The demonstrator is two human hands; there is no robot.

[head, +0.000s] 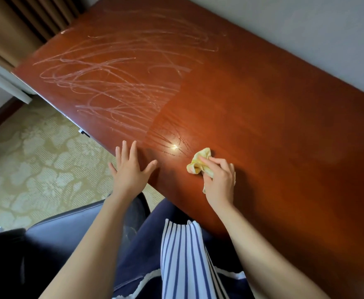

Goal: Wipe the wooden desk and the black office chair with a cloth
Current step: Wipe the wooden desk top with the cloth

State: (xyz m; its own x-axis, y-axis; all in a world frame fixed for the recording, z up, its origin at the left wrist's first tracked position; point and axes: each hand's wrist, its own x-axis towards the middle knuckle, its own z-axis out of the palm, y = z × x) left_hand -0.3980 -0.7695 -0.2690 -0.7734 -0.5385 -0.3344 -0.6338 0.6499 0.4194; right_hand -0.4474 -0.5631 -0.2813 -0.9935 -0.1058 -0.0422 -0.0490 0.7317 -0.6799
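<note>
The reddish wooden desk [252, 108] runs diagonally across the view, its left half covered in pale scribble marks. My right hand [218, 180] grips a crumpled yellow cloth [199, 161] and holds it against the desktop near the front edge. My left hand [131, 167] lies flat with fingers spread on the desk's front edge, left of the cloth. The black office chair [64, 234] sits below the desk at lower left, partly hidden by my left arm.
A patterned beige carpet [25, 169] covers the floor to the left. Brown curtains [21, 20] hang at the upper left, a grey wall [306, 29] runs behind the desk. A white ledge [4, 83] sticks out by the desk's left end.
</note>
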